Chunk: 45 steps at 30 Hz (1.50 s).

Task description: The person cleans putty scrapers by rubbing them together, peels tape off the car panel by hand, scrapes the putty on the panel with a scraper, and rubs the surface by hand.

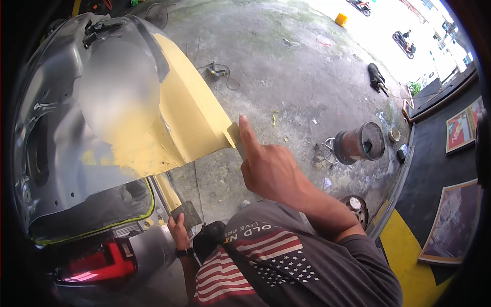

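A bare-metal car body panel (56,128) fills the left side, with yellow body filler (192,110) along its edge and lower corner. At that corner my right hand (273,169) is closed around a flat grey-brown spreader (239,140), index finger stretched along it. Yellow shows where the spreader meets the corner. Lower down, my left hand (179,233) grips a dark square plate (188,214), close to a yellow-smeared strip of the car body (166,192). A blurred patch covers part of the panel.
Below the panel is a red tail light (105,261). A power tool with a cord (217,71) lies on the concrete floor (286,92). To the right stand a bucket-like drum (358,143) and a small cup (394,134). Framed pictures (452,222) hang on the dark wall.
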Tool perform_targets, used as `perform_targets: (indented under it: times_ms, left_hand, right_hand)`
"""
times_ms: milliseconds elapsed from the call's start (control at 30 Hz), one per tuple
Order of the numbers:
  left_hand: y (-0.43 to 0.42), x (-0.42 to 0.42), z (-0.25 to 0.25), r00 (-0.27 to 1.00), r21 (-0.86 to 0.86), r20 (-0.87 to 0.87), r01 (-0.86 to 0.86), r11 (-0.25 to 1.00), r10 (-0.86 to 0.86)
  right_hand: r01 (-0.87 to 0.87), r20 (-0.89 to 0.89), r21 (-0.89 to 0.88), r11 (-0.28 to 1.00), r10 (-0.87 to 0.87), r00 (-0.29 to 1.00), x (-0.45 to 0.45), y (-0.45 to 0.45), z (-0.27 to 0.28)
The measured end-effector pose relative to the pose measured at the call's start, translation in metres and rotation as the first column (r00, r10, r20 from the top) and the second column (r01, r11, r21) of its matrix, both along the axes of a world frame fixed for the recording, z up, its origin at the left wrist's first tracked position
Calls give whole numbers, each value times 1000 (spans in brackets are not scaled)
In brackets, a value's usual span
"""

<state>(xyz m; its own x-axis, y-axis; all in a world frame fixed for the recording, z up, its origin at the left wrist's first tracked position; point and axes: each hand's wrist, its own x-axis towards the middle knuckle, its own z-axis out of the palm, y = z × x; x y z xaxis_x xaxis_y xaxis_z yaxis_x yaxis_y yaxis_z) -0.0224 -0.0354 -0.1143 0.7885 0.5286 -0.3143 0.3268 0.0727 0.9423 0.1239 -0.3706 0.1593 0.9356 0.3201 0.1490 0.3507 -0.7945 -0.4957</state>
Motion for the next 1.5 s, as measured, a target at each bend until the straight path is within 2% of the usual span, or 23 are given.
perform_targets:
  times_ms: [200, 300, 400, 467, 700, 767, 1100, 1167, 1500]
  left_hand:
    - [-1, 7, 6, 1000, 43, -24, 18, 999, -16]
    - [1, 8, -2, 999, 25, -37, 15, 1000, -14]
    - [2, 7, -10, 1000, -66, -21, -16, 998, 15]
    - [6, 6, -14, 999, -2, -42, 14, 1000, -14]
    - [7, 9, -18, 1000, -41, 3, -10, 999, 10]
    - [7, 9, -14, 999, 2, -15, 29, 1000, -29]
    - [0, 9, -13, 999, 60, 0, 40, 997, -40]
    - [-4, 10, -7, 1000, 4, 1, 10, 1000, -10]
    - [-1, 5, -17, 1000, 35, 0, 15, 999, -15]
  right_hand:
    - [-26, -7, 22, 999, 27, 1000, 0, 3, 1]
    - [-29, -27, 7, 1000, 29, 999, 0, 5, 3]
    - [-38, -23, 17, 999, 38, 999, 1, 6, 5]
    - [-31, -39, 8, 999, 31, 999, 1, 7, 7]
    - [-25, -42, 44, 999, 27, 999, 2, 9, 14]
    - [-28, -64, -7, 1000, 27, 998, 3, 9, 18]
    - [-56, -70, -34, 998, 54, 996, 11, 14, 11]
    - [-63, 26, 43, 997, 62, 998, 14, 14, 2]
    - [-92, 24, 65, 994, 91, 996, 22, 16, -4]
